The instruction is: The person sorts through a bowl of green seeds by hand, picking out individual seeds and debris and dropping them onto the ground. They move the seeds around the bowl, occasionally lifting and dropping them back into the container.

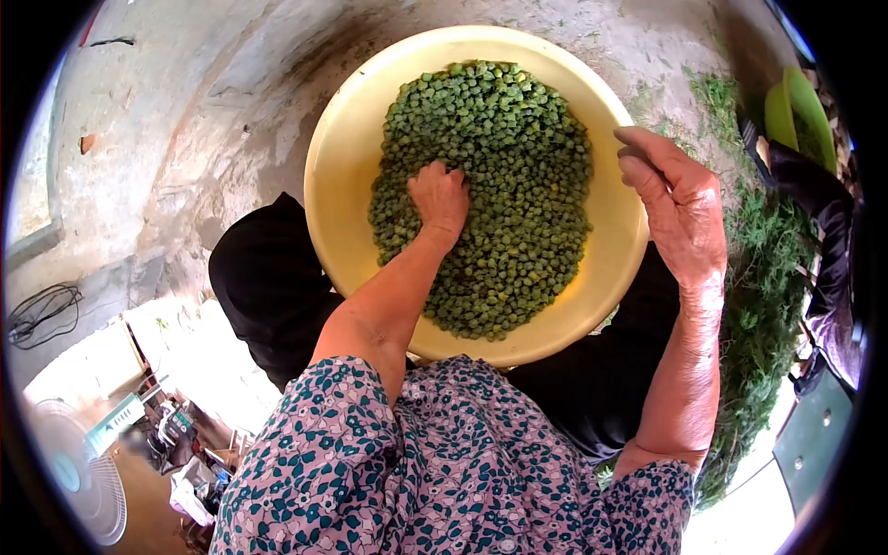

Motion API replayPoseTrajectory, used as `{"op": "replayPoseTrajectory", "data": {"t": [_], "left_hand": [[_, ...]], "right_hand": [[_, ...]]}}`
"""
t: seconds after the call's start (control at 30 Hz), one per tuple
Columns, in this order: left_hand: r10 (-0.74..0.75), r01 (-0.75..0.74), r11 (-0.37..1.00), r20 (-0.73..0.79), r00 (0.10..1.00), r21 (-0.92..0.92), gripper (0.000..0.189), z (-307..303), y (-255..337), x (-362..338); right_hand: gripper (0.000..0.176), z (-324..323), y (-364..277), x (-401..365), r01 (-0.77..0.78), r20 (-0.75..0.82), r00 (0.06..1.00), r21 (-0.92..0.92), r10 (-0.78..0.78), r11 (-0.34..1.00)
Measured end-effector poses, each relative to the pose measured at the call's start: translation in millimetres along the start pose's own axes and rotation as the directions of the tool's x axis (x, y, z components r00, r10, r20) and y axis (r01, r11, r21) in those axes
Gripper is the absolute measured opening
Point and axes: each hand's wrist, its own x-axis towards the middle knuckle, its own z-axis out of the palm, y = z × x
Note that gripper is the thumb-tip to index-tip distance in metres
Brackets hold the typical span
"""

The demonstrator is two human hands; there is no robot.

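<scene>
A large yellow plastic basin [622,222] rests between my knees. Small, roundish green pods [504,185] cover most of its bottom. My left hand [439,197] reaches into the basin from the near side. Its fingers are curled down among the pods, left of the middle; their tips are hidden, so I cannot see what is in them. My right hand [680,199] is raised beside the basin's right rim, above the level of the pods. Its fingers are bent, with thumb and forefinger tips close together. Whatever may lie between them is too small to tell.
Feathery green plants [763,268] lie on the ground at right, below a lime-green basin [800,116]. A white fan [79,472] and assorted clutter [190,444] are at lower left. A dark cable [44,313] lies at far left. My black-trousered knee [268,277] borders the basin.
</scene>
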Motion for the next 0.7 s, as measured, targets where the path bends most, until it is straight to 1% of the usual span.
{"op": "replayPoseTrajectory", "data": {"t": [0.1, 0.17, 0.3, 0.37, 0.4, 0.47, 0.5, 0.57, 0.6, 0.67, 0.7], "left_hand": [[0.015, -0.016, 0.999, 0.027, 1.0, 0.046, 0.015, -2, -2, 4], [0.073, -0.076, 0.996, 0.038, 0.997, 0.055, 0.012, -1, -5, 8], [0.12, -0.123, 0.989, 0.044, 0.992, 0.081, 0.01, 4, -9, 10], [0.14, -0.138, 0.989, -0.046, 0.989, 0.047, 0.007, 5, -8, 11], [0.146, -0.144, 0.989, -0.044, 0.988, 0.047, 0.007, 6, -7, 12], [0.122, -0.121, 0.992, -0.017, 0.992, 0.044, 0.005, 6, -6, 14], [0.126, -0.125, 0.991, -0.017, 0.992, 0.044, 0.005, 7, -4, 14], [0.055, -0.055, 0.997, 0.009, 0.998, 0.057, 0.002, 8, 0, 16], [0.059, -0.059, 0.997, 0.007, 0.998, 0.057, 0.002, 9, 0, 16], [0.028, -0.034, 0.997, 0.076, 0.997, 0.076, 0.01, 12, -4, 15], [0.034, -0.04, 0.996, 0.074, 0.997, 0.077, 0.01, 14, -6, 15]], "right_hand": [[0.024, 1, 0, 1, 0.016, 0.02, 1.0, 0.017, -0.016, 1.0], [0.023, 1, -2, 1, 0.028, 0.039, 0.999, 0.012, -0.029, 1.0], [0.022, 6, -3, 3, 0.041, 0.028, 0.999, -0.011, -0.041, 0.999], [0.02, 9, -3, 4, 0.074, 0.012, 0.997, -0.013, -0.074, 0.997], [0.02, 10, -2, 5, 0.07, 0.007, 0.997, -0.013, -0.07, 0.997], [0.02, 13, -1, 7, 0.119, -0.004, 0.993, -0.007, -0.12, 0.993], [0.02, 15, -1, 7, 0.118, -0.007, 0.993, -0.007, -0.118, 0.993], [0.02, 16, -1, 9, 0.158, 0.002, 0.987, -0.037, -0.158, 0.987], [0.02, 15, -3, 9, 0.117, 0.032, 0.993, -0.032, -0.116, 0.993], [0.02, 18, 0, 9, 0.129, 0.013, 0.992, -0.017, -0.128, 0.992], [0.02, 20, 1, 8, 0.141, -0.001, 0.99, -0.001, -0.141, 0.99]]}}
